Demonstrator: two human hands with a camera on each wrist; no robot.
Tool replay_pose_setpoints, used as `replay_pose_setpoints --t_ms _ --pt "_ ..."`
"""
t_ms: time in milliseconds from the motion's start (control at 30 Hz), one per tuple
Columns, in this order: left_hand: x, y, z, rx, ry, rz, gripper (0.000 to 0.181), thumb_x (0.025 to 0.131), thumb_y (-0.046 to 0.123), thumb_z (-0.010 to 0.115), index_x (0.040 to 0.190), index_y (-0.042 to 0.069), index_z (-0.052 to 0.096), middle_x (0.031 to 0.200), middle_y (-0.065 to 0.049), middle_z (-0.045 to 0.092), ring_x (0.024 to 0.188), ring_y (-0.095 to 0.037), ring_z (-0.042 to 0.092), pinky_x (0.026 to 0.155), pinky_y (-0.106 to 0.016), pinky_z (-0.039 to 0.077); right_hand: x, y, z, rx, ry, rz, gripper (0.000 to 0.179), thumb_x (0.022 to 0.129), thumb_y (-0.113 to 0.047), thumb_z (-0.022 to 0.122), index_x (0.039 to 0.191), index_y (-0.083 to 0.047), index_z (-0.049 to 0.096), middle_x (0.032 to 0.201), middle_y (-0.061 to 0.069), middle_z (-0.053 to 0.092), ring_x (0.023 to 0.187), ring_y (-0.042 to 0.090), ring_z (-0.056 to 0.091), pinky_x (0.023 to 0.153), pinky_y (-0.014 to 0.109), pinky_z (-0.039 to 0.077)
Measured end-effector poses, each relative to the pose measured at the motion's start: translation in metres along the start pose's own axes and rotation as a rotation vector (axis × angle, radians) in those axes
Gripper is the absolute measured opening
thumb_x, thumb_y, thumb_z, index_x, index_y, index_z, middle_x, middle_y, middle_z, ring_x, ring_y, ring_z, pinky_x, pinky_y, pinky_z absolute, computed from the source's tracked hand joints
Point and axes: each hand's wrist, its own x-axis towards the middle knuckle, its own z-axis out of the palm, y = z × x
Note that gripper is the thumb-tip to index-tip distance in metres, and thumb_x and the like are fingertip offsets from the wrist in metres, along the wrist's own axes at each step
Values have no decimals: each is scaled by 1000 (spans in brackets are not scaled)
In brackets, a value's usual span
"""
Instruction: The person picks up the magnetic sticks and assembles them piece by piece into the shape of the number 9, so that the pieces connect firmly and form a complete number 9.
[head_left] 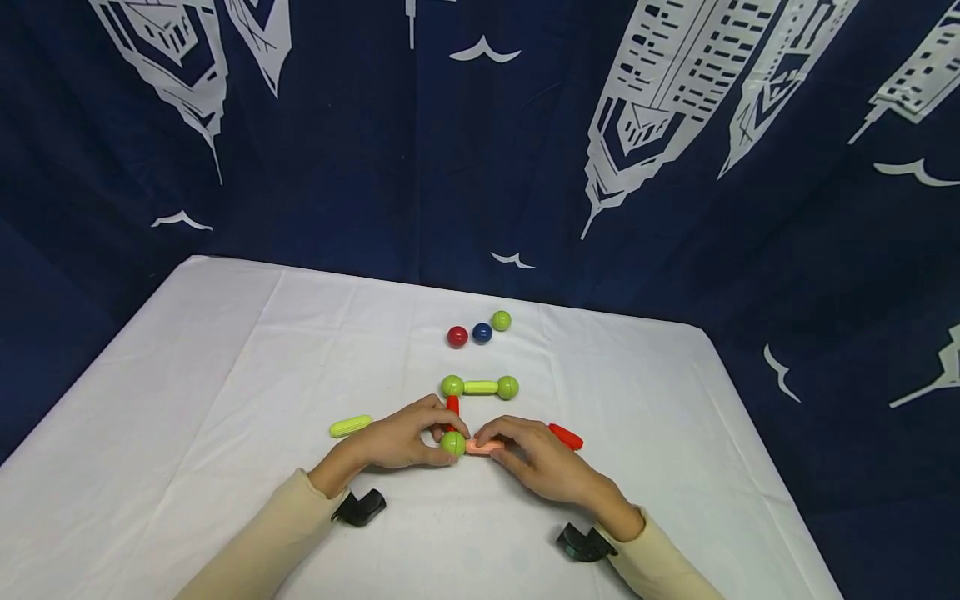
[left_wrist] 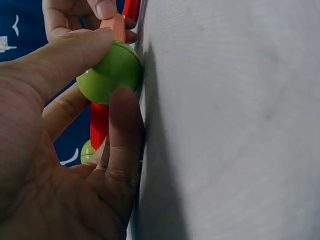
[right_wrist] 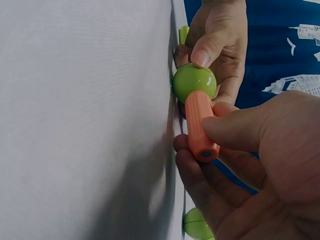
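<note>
**Joining rod to ball at the near corner**

Near the front of the white table, both hands meet over a small frame of balls and rods; the left hand pinches a green ball between thumb and fingers, curled round it and holding it down on the cloth; the right hand pinches an orange rod, thumb on top and fingers beneath, its end touching the ball's side. From the right wrist the rod stands end-on against the ball; from the left wrist a red rod runs from the same ball back toward a far green ball, which a lime rod links to another green ball.

The step in hand looks to be seating the orange rod on the corner ball, so as to begin a second side; the next move likely calls for laying the rod flat and square to the red rod, with the ball kept steady so the red joint does not slip.

A loose red rod lies just beside the right hand; a loose lime rod lies near the left; red, blue and green balls sit in a row farther back.
</note>
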Motion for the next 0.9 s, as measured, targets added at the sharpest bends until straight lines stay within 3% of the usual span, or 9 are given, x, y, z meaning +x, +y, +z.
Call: replay_pose_setpoints --t_ms 167,400,567,900 --pt "0 -1 0 9 0 3 28 89 25 77 116 25 70 104 1 51 96 -15 51 85 -30 42 1 -1 1 -14 18 -3 21 97 -10 65 117 -18 66 112 -12 67 105 4 63 95 28 52" --pt "0 2 2 43 9 31 30 88 28 77 117 21 71 92 2 52 80 -11 49 71 -23 41 1 -1 1 -15 15 10 21 97 -11 65 118 -17 65 112 -12 67 104 4 63 95 28 52" --pt "0 2 0 19 0 35 30 89 27 76 118 19 70 92 2 52 80 -10 50 72 -23 41 2 0 -3 -21 5 15 22 97 -12 66 118 -17 65 111 -12 67 100 5 63 91 29 53" --pt "0 0 -1 -22 -16 12 27 90 26 76 116 20 70 94 1 52 84 -14 52 74 -23 41 16 9 -38 -25 63 27 20 97 -7 64 116 -4 66 109 7 70 95 14 67 86 34 56"
